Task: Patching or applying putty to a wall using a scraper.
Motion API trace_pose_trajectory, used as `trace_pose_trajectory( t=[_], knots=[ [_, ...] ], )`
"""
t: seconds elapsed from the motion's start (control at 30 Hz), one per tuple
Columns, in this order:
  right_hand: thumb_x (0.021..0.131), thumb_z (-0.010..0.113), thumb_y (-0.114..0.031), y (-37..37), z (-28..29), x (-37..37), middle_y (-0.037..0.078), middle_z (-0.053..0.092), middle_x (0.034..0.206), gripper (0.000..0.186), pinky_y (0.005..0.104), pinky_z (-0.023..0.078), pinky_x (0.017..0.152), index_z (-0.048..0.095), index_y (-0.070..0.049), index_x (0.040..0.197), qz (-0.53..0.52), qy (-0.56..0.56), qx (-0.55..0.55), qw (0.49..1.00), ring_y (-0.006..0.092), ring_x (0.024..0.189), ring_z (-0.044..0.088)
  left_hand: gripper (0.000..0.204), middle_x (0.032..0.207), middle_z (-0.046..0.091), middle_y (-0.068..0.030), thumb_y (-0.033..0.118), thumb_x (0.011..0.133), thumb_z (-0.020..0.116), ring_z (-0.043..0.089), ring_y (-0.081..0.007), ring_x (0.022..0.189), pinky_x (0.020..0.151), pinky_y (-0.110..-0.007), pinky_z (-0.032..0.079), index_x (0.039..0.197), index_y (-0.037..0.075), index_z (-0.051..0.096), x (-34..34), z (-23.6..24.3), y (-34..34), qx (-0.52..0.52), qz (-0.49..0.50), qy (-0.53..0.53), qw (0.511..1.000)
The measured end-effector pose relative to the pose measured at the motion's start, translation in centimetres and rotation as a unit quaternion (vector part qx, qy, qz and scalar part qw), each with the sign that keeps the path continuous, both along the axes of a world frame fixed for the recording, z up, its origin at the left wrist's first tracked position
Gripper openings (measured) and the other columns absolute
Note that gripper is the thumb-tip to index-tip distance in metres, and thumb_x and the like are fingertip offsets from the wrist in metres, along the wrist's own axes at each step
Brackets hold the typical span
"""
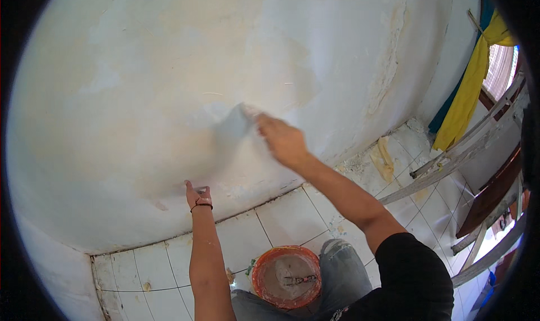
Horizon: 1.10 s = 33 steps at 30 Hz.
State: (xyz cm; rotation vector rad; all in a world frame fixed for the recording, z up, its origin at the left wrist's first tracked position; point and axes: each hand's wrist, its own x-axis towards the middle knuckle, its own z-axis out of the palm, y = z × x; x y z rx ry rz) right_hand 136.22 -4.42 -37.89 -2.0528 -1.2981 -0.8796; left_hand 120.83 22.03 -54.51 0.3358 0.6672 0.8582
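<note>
My right hand (279, 139) grips a wide putty knife (233, 124), its grey blade against the pale, patchy wall (169, 96). Motion blurs the blade, and the handle is mostly covered by my fingers. Lower and to the left, my left hand (200, 197) is close to the wall, fingers bent around something flat and thin that I cannot make out. Between my knees stands an orange bucket (257, 265) of greyish-white paste (281, 270). A small tool with a dark handle (304, 279) lies in the paste.
White floor tiles (289, 214) meet the wall's base, with scraped debris (354, 164) near the far corner. A wooden ladder-like frame (472, 152) leans at the right. Yellow cloth (467, 90) and a teal curtain (447, 115) hang behind it. A rough crack (388, 68) runs down the wall.
</note>
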Motion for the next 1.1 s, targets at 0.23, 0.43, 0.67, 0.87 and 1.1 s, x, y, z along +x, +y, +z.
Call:
trace_pose_trajectory(
  t=[0.23, 0.43, 0.67, 0.87, 1.1],
  knots=[
    [0.092, 0.048, -0.014, -4.2, 7.5, 7.4, 0.014, 0.066, 0.115, 0.039, 0.0424, 0.051, 0.078, 0.054, -0.009, 0.130, -0.295, 0.118, 0.312, 0.896, 0.0324, 0.096, 0.065, 0.066, 0.131, 0.045, -0.0122, 0.044, 0.088, 0.066, 0.046, -0.0256, 0.120, 0.110, -0.050, 0.030, 0.134, 0.005, 0.040, 0.8, -1.9, 1.5, -0.027, 0.002, -0.011, 1.000],
    [0.084, 0.057, -0.010, 5.4, 10.3, 0.8, 0.015, 0.062, 0.120, 0.042, 0.0406, 0.053, 0.079, 0.054, -0.008, 0.127, -0.158, -0.029, 0.283, 0.945, 0.0340, 0.099, 0.063, 0.063, 0.133, 0.046, -0.0120, 0.046, 0.089, 0.065, 0.049, -0.0266, 0.117, 0.110, -0.053, 0.029, 0.131, 0.005, 0.042, 0.5, -0.6, 0.5, -0.005, -0.006, 0.000, 1.000],
    [0.081, 0.057, -0.007, 1.3, 2.6, -1.0, 0.016, 0.060, 0.123, 0.055, 0.0413, 0.053, 0.081, 0.047, -0.006, 0.134, 0.006, -0.036, 0.013, 0.999, 0.0323, 0.105, 0.061, 0.056, 0.127, 0.049, -0.0132, 0.042, 0.089, 0.067, 0.051, -0.0266, 0.112, 0.097, -0.048, 0.041, 0.125, 0.005, 0.047, -0.2, -1.3, 1.1, -0.009, 0.019, 0.015, 1.000],
    [0.086, 0.053, -0.007, -2.5, 8.2, 4.5, 0.014, 0.061, 0.122, 0.048, 0.0417, 0.052, 0.082, 0.049, -0.010, 0.134, -0.208, 0.049, 0.255, 0.943, 0.0315, 0.105, 0.061, 0.061, 0.142, 0.042, -0.0135, 0.047, 0.093, 0.057, 0.041, -0.0297, 0.130, 0.112, -0.053, 0.024, 0.136, 0.005, 0.041, 0.6, -0.7, 1.1, -0.033, 0.004, 0.013, 0.999],
    [0.083, 0.053, -0.006, 3.8, -4.2, -2.9, 0.021, 0.054, 0.130, 0.047, 0.0390, 0.056, 0.078, 0.049, -0.004, 0.130, -0.018, -0.050, -0.022, 0.998, 0.0327, 0.117, 0.056, 0.061, 0.132, 0.046, -0.0129, 0.041, 0.089, 0.066, 0.045, -0.0264, 0.119, 0.107, -0.051, 0.031, 0.132, 0.004, 0.043, 0.5, -0.6, 0.9, -0.045, 0.025, 0.024, 0.998]
  ],
)
